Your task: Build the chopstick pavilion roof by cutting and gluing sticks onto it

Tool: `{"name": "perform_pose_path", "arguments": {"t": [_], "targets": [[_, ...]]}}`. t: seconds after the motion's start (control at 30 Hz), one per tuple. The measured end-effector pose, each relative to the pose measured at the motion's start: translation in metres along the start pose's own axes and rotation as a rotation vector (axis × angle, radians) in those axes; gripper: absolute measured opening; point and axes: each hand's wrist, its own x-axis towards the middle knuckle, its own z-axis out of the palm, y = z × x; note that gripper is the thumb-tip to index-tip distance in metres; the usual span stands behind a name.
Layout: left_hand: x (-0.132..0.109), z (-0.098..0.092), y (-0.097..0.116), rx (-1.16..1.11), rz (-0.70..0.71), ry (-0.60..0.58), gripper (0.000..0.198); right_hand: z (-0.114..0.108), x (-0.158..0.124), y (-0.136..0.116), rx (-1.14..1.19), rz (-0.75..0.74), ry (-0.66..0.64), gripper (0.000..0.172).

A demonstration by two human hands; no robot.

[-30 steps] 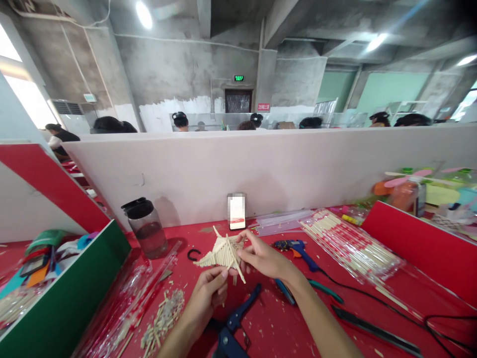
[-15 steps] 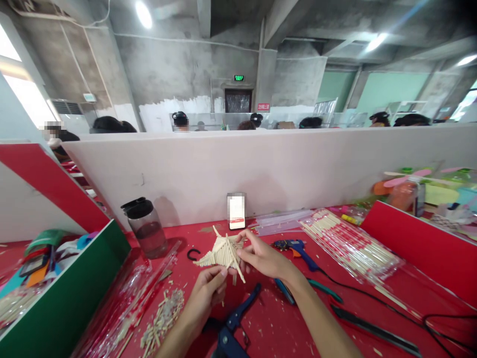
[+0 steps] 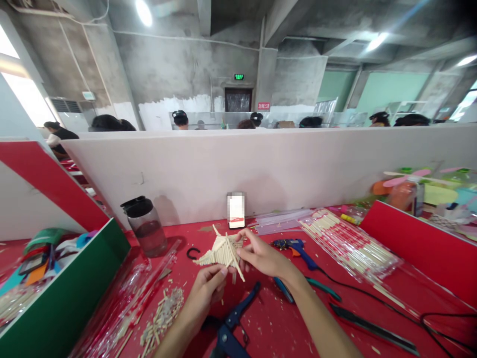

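Note:
Between my hands is a pointed, star-like piece built of pale wooden sticks (image 3: 222,249), held just above the red table. My left hand (image 3: 209,284) pinches its lower edge between thumb and fingers. My right hand (image 3: 261,253) grips its right side, thumb in front and some fingers hidden behind it. A blue cutter tool (image 3: 233,320) lies below the hands. To the right rests a blue glue gun (image 3: 298,250) with a black cord. A black hook-shaped piece (image 3: 193,253) is left of the stick piece. Cut stick bits (image 3: 164,315) are heaped by my left forearm.
A phone (image 3: 236,211) leans on the white partition (image 3: 186,169). A dark-lidded bottle (image 3: 146,228) stands at the left, near a green-walled bin (image 3: 74,298). Bagged sticks (image 3: 350,243), a black cutter knife (image 3: 372,328) and a red panel (image 3: 421,248) lie to the right. People sit beyond the partition.
Almost nothing differs. Both hands keep the same hold on the stick piece, and the view has shifted very slightly.

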Motion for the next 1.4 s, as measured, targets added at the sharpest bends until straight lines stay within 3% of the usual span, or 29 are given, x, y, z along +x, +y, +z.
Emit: {"name": "perform_pose_path", "arguments": {"t": [0.23,1.4], "targets": [[-0.0027,0.0041,0.0045,0.021,-0.001,0.056,0.051,-0.0008,0.0005,0.0035,-0.006,-0.013,-0.01,0.025],[-0.0021,0.0,0.001,-0.072,-0.008,0.011,0.044,-0.0005,0.0005,0.0011,0.009,-0.013,-0.012,0.022]]}}
